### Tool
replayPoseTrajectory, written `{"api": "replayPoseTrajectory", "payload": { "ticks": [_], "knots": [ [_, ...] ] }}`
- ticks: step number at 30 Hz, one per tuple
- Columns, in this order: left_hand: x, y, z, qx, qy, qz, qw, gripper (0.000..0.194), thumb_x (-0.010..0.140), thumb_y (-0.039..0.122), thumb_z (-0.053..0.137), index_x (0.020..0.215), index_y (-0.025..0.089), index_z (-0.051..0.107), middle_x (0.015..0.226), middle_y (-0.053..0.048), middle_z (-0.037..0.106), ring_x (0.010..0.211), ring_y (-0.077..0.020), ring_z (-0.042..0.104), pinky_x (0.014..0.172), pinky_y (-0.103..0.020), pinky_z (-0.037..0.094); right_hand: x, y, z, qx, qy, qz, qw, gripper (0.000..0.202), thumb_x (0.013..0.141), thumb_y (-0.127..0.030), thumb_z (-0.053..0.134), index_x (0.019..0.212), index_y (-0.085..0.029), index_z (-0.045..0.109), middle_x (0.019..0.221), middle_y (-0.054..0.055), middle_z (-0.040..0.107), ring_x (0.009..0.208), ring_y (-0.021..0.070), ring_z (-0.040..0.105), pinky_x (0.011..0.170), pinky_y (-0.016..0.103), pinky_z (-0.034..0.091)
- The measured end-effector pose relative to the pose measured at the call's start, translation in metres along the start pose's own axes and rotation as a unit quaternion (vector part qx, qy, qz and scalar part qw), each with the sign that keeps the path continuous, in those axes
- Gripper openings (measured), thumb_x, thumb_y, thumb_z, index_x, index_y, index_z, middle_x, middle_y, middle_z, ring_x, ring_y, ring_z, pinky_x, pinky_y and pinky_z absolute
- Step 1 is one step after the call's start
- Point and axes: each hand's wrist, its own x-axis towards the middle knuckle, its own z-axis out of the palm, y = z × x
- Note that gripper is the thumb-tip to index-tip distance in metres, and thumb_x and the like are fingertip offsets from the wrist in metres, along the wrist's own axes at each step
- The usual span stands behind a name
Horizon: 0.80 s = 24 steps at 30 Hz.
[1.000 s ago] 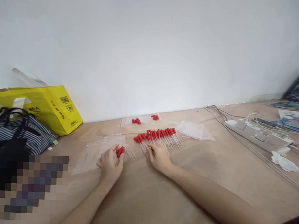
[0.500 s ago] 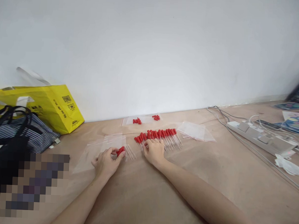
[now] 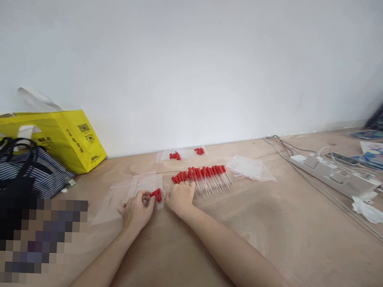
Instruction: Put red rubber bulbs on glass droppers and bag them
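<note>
A red rubber dropper bulb (image 3: pixel 154 193) is pinched between the thumb and fingers of my left hand (image 3: pixel 138 209). Another red bulb (image 3: pixel 159 196) lies right beside it, over a clear zip bag (image 3: pixel 144 183). My right hand (image 3: pixel 180 198) is low over the table, its fingers curled down at a few bare glass tubes (image 3: pixel 166 188); the fingertips and whatever they grip are hidden. Just beyond that hand, a row of glass droppers with red bulbs (image 3: pixel 209 172) lies side by side, bulbs toward the wall, and the hand covers some of the left ones.
More red bulbs (image 3: pixel 175 156) lie on a clear bag near the wall, with a second small pile (image 3: pixel 199 151). Flat zip bags (image 3: pixel 252 167) lie right of the droppers. A yellow bag (image 3: pixel 83 143) stands left; a power strip (image 3: pixel 333 173) with cables lies right.
My right hand has moved left from the dropper row to the bare tubes, uncovering more droppers. My left hand stays nearly in place, and two bulbs now show apart at its fingertips.
</note>
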Motion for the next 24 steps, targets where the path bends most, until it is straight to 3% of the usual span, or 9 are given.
{"api": "replayPoseTrajectory", "payload": {
  "ticks": [4, 7, 10, 13, 15, 19, 24],
  "knots": [
    [0.0, -0.003, 0.003, 0.002, 0.038, 0.014, 0.999, 0.021, 0.077, 0.032, 0.042, 0.092, 0.02, 0.051, 0.087, -0.004, 0.066, 0.091, -0.0247, 0.056, 0.079, -0.041, 0.028, -0.002, 0.0, -0.003, 0.008, 0.015, -0.002, 1.0, 0.028, 0.075, -0.031, 0.048, 0.085, -0.01, 0.064, 0.09, 0.015, 0.063, 0.089, 0.0253, 0.051, 0.081, 0.041, 0.025],
    [-0.006, -0.004, 0.004, -0.001, 0.09, 0.075, 0.993, 0.021, 0.077, 0.03, 0.042, 0.093, 0.02, 0.051, 0.085, -0.004, 0.066, 0.088, -0.0236, 0.057, 0.082, -0.041, 0.027, -0.01, 0.016, -0.009, 0.031, 0.055, -0.047, 0.997, 0.024, 0.077, -0.031, 0.048, 0.081, -0.013, 0.063, 0.088, 0.012, 0.062, 0.088, 0.0235, 0.05, 0.078, 0.038, 0.028],
    [-0.019, 0.002, 0.004, -0.02, 0.096, 0.212, 0.972, 0.02, 0.078, 0.03, 0.044, 0.094, 0.021, 0.051, 0.084, -0.004, 0.066, 0.088, -0.0232, 0.056, 0.084, -0.041, 0.025, -0.025, 0.054, -0.019, 0.077, 0.067, -0.152, 0.983, 0.017, 0.079, -0.029, 0.049, 0.076, -0.016, 0.06, 0.084, 0.007, 0.062, 0.084, 0.019, 0.05, 0.072, 0.03, 0.031],
    [-0.037, 0.015, 0.002, -0.037, 0.047, 0.349, 0.935, 0.018, 0.079, 0.027, 0.044, 0.095, 0.022, 0.052, 0.08, -0.002, 0.065, 0.085, -0.0213, 0.056, 0.088, -0.042, 0.022, -0.044, 0.105, -0.031, 0.106, 0.046, -0.223, 0.968, 0.015, 0.08, -0.028, 0.051, 0.073, -0.017, 0.057, 0.075, 0.003, 0.061, 0.075, 0.0154, 0.05, 0.069, 0.028, 0.032],
    [-0.047, 0.025, 0.001, -0.041, 0.012, 0.401, 0.915, 0.016, 0.08, 0.023, 0.043, 0.092, 0.022, 0.054, 0.079, -0.002, 0.065, 0.082, -0.0199, 0.056, 0.089, -0.043, 0.021, -0.055, 0.134, -0.037, 0.118, 0.035, -0.246, 0.961, 0.015, 0.079, -0.031, 0.054, 0.072, -0.018, 0.058, 0.071, 0.002, 0.06, 0.074, 0.0152, 0.05, 0.07, 0.029, 0.032],
    [-0.054, 0.034, 0.001, -0.04, -0.008, 0.426, 0.904, 0.017, 0.078, 0.023, 0.046, 0.091, 0.022, 0.057, 0.085, -0.003, 0.063, 0.084, -0.0199, 0.054, 0.089, -0.045, 0.021, -0.063, 0.163, -0.044, 0.155, 0.006, -0.26, 0.953, 0.017, 0.077, -0.034, 0.057, 0.068, -0.02, 0.06, 0.07, 0.0, 0.06, 0.074, 0.0144, 0.052, 0.071, 0.029, 0.034],
    [-0.05, 0.032, 0.007, -0.026, -0.016, 0.414, 0.91, 0.023, 0.078, 0.029, 0.051, 0.099, 0.027, 0.059, 0.095, -0.004, 0.06, 0.091, -0.022, 0.052, 0.086, -0.046, 0.022, -0.057, 0.161, -0.043, 0.186, -0.022, -0.254, 0.949, 0.016, 0.073, -0.037, 0.061, 0.071, -0.021, 0.062, 0.07, 0.0, 0.06, 0.073, 0.0142, 0.052, 0.07, 0.028, 0.037]
  ]
}}
